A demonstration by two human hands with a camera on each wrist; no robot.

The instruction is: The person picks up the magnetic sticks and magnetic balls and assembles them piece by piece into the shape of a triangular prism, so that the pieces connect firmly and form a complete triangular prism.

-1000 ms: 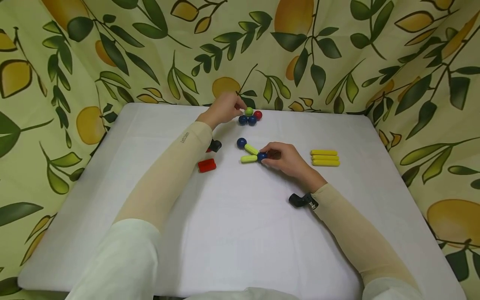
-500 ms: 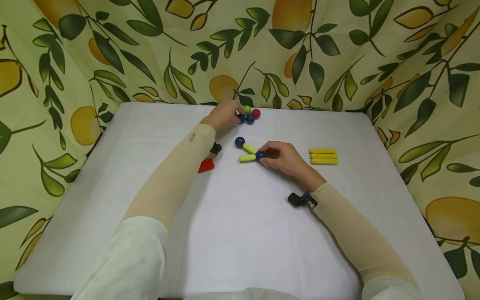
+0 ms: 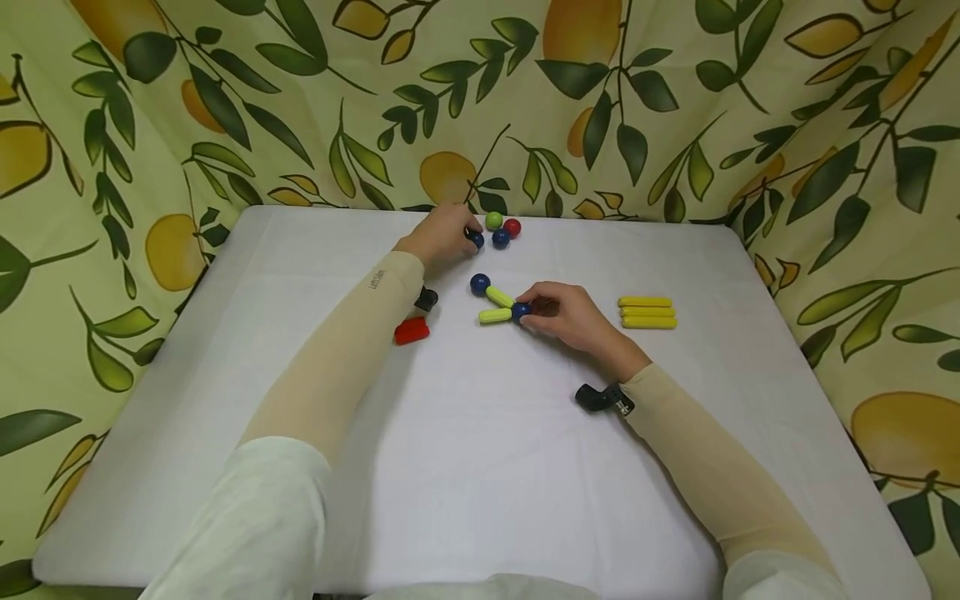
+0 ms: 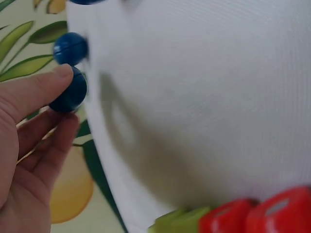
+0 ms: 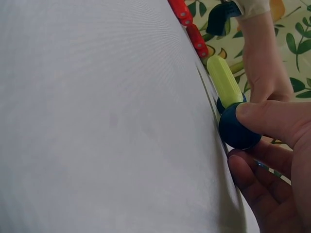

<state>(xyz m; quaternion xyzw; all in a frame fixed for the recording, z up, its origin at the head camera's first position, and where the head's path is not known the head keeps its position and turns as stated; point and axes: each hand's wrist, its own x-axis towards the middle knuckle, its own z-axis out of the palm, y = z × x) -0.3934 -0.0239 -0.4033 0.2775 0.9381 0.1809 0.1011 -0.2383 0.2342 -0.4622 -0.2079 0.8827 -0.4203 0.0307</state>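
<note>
Far on the desk [image 3: 465,483], the left hand [image 3: 441,233] has its grip clamped on a blue ball [image 3: 477,241], just left of a second blue ball [image 3: 501,239]. Nearer, the right hand [image 3: 568,317] pinches a blue hub [image 3: 519,312] where two lime sticks [image 3: 494,317] meet.

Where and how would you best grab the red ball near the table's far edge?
Probably pinch the red ball across its front and back, coming from the right: it is round, the green ball and unheld blue ball crowd its left, and the left hand is on that side too.
</note>
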